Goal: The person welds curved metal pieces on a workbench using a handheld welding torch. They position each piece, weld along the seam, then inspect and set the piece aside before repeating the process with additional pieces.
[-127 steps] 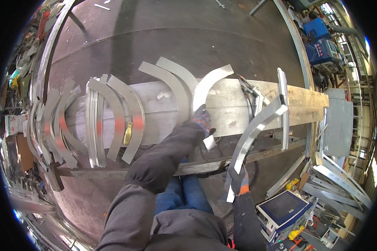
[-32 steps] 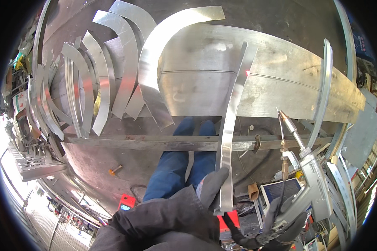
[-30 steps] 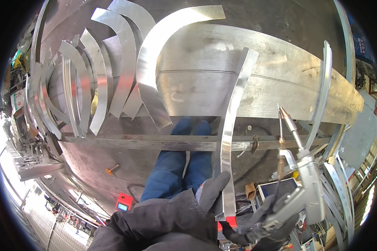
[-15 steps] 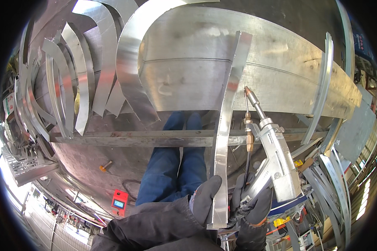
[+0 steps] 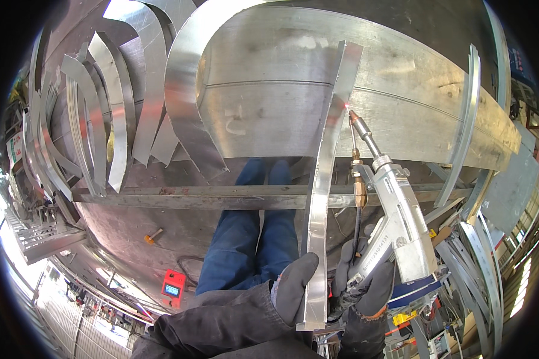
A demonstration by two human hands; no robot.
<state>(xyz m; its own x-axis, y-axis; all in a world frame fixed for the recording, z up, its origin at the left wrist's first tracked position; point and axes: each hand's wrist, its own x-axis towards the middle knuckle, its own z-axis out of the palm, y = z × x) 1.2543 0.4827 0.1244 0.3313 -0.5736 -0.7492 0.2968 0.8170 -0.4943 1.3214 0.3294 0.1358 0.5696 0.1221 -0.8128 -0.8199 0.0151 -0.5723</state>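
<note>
My gloved left hand [image 5: 298, 281] is closed on the lower end of a long, narrow metal strip [image 5: 321, 197]. The strip runs away from me and its far part lies across a broad curved metal sheet [image 5: 251, 102] with a seam line along it. In my gloved right hand [image 5: 374, 284] is a silver welding gun [image 5: 395, 209] with a copper nozzle and a thin wire feed tube beside it. Its nozzle points at the right edge of the strip, where a small red light spot shows. The right fingers are partly hidden by the gun's handle.
Several curved metal strips [image 5: 123, 113] stand at the left. Another strip [image 5: 464, 125] rests over the sheet's right part. A steel bar [image 5: 251, 200] crosses before my legs. A red device with a screen [image 5: 173, 287] is at lower left; metal offcuts [image 5: 467, 275] lie at right.
The gun's nozzle has moved slightly farther up along the strip, and a red light spot now shows at its tip. My left hand keeps its hold on the strip.
</note>
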